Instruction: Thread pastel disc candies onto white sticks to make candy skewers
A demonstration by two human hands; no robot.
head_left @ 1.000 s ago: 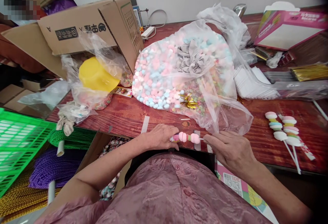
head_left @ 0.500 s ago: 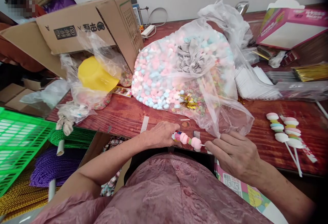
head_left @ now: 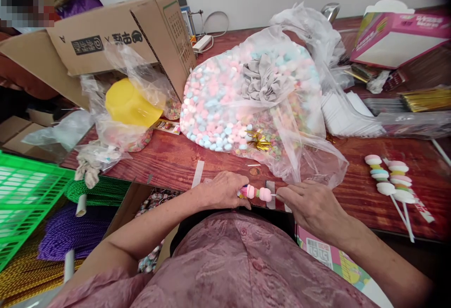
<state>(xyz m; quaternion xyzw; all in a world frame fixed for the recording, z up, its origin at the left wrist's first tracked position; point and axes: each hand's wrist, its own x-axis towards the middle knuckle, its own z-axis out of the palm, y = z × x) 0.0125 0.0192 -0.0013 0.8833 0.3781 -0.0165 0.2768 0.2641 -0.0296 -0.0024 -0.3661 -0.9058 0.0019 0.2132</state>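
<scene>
A candy skewer (head_left: 259, 192) with pink, white and green sweets on a thin white stick lies level between my two hands at the near edge of the red wooden table (head_left: 176, 160). My left hand (head_left: 223, 189) is closed round the skewer's left end. My right hand (head_left: 312, 207) pinches the bare stick at its right end. Just beyond my hands a large clear plastic bag (head_left: 246, 106) bulges with pink, blue and white candies.
Two finished candy skewers (head_left: 389, 178) lie on the table at the right. A cardboard box (head_left: 116, 40) and a yellow tub (head_left: 128, 103) inside plastic stand at the left. A green crate (head_left: 24, 195) sits low left. A pink box (head_left: 398, 35) is at the far right.
Both hands have stayed on the skewer and drawn closer together, so fewer sweets show between them. It tilted down to the right for a moment, then came level again.
</scene>
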